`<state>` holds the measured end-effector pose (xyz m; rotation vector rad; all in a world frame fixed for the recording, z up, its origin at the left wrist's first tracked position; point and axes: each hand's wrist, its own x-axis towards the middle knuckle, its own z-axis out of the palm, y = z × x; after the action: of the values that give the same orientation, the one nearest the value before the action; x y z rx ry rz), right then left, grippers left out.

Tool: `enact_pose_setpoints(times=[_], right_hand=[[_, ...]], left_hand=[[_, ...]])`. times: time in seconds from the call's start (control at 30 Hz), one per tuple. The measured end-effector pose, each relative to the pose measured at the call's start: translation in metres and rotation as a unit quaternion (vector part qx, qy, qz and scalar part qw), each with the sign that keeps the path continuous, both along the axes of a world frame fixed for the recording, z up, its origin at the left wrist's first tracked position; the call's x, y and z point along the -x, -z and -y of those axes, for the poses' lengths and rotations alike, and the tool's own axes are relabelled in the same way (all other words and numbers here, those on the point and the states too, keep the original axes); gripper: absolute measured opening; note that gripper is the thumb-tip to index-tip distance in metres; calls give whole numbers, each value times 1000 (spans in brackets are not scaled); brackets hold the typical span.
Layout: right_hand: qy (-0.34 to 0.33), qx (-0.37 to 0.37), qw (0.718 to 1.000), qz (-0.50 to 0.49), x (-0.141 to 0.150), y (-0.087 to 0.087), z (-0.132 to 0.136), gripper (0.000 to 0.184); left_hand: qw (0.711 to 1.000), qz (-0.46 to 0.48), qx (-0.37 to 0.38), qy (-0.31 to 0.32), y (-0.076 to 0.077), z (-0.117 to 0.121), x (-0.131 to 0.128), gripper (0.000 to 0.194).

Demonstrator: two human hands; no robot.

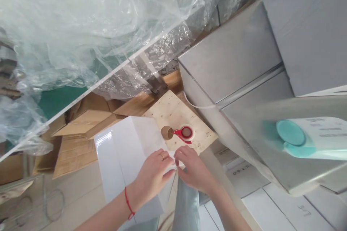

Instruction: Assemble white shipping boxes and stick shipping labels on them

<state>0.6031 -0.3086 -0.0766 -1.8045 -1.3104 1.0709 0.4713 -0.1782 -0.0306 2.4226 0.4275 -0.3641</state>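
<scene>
A closed white box (127, 155) lies tilted in front of me, with glossy clear tape along its left side. My left hand (158, 168) rests over the box's right side, thumb and fingers drawn together at its edge. Close beside it, my right hand (191, 168) has its fingertips bent in a pinch. The fingertips of both hands nearly meet by a pale strip or flap, and what they grip is hidden. Beyond them, a red tool with a round loop (186, 132) and a brown cardboard tape core (166, 132) sit on a plywood board (173, 110).
Clear plastic film (108, 18) covers a green-topped table at upper left. Open brown cartons (78, 133) lie below its edge. Large grey-white boxes (230, 50) stand on the right, with a teal-capped white bottle (320, 137) on one. More white cartons (295, 202) are at lower right.
</scene>
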Motion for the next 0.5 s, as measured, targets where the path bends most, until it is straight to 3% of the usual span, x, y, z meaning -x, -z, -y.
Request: enact_pose_setpoints(times=[0.17, 0.33, 0.43, 0.5], right_hand=[[-56, -27, 997, 44, -7, -4, -3, 16], [-30, 15, 997, 70, -13, -1, 11, 21], [87, 1, 996, -35, -16, 8, 29, 49], [221, -21, 964, -145, -15, 22, 45, 60]], left_hand=[[995, -68, 59, -53, 8, 14, -2, 13], [986, -29, 109, -122, 30, 23, -4, 16], [980, -9, 105, -169, 39, 29, -5, 18], [971, -17, 107, -214, 37, 34, -7, 20]])
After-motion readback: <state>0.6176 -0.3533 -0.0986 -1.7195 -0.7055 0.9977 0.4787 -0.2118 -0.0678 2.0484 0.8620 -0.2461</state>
